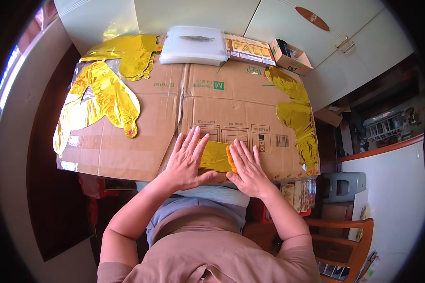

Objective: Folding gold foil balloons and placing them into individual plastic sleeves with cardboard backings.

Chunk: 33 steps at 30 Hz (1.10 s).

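Note:
A folded gold foil balloon [216, 155] with an orange edge lies near the front edge of a flattened cardboard sheet [174, 108] that covers the table. My left hand [188, 160] lies flat with fingers spread on the balloon's left part. My right hand [247, 167] presses flat on its right part, over the orange edge. Neither hand grips anything.
Flat gold foil balloons lie at the left [104, 96], back left [130, 54] and right edge [297, 113]. A stack of clear plastic bags [193, 45], a printed box [250, 51] and a small open carton [290, 56] sit at the back. A wooden chair [349, 240] stands lower right.

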Each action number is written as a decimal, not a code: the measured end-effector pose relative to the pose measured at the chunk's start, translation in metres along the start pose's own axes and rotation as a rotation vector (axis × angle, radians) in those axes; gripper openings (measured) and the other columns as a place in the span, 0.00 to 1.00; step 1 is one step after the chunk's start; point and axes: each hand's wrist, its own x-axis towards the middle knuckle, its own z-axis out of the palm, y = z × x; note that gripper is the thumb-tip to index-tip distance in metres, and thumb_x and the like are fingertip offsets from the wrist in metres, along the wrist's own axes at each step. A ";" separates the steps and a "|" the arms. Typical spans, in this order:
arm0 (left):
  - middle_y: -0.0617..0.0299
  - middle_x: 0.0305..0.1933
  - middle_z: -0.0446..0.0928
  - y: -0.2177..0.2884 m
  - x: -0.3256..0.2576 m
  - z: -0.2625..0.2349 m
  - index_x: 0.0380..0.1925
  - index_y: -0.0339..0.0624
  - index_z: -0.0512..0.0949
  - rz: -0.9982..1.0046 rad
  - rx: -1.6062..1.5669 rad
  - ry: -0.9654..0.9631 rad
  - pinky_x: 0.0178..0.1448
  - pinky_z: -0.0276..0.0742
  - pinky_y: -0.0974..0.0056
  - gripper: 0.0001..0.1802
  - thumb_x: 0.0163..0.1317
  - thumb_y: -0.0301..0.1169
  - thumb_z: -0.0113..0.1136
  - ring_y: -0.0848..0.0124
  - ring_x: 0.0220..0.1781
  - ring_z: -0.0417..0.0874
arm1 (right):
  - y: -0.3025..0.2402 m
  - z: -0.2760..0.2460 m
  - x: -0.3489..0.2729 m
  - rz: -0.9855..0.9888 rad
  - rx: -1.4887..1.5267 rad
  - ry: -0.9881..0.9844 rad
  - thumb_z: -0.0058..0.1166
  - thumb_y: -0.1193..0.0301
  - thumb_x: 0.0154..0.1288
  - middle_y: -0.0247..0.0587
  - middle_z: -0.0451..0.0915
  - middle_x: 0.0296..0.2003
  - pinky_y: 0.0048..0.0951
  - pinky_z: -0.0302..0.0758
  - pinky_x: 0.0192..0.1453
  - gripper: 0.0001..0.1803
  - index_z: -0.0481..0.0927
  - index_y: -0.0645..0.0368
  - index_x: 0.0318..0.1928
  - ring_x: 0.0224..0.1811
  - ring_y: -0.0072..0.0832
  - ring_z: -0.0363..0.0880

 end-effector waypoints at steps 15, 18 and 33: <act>0.44 0.77 0.59 0.009 0.003 -0.006 0.72 0.37 0.64 0.008 0.126 0.020 0.82 0.36 0.38 0.45 0.67 0.61 0.51 0.47 0.82 0.53 | 0.024 -0.027 0.014 -0.041 0.191 0.160 0.53 0.53 0.74 0.48 0.77 0.64 0.58 0.46 0.81 0.28 0.76 0.59 0.64 0.70 0.41 0.72; 0.45 0.77 0.60 0.008 0.001 -0.007 0.72 0.37 0.63 0.018 0.159 0.004 0.82 0.36 0.38 0.49 0.66 0.67 0.48 0.48 0.81 0.54 | 0.012 -0.030 0.012 -0.128 -0.008 0.200 0.59 0.50 0.68 0.47 0.77 0.63 0.61 0.46 0.80 0.32 0.77 0.59 0.63 0.70 0.41 0.72; 0.44 0.77 0.59 0.005 0.003 -0.001 0.74 0.38 0.61 -0.043 0.156 0.051 0.81 0.39 0.37 0.51 0.60 0.64 0.58 0.49 0.81 0.54 | 0.021 -0.029 0.027 -0.244 -0.144 0.183 0.67 0.48 0.57 0.50 0.74 0.65 0.64 0.46 0.80 0.39 0.76 0.59 0.63 0.71 0.44 0.69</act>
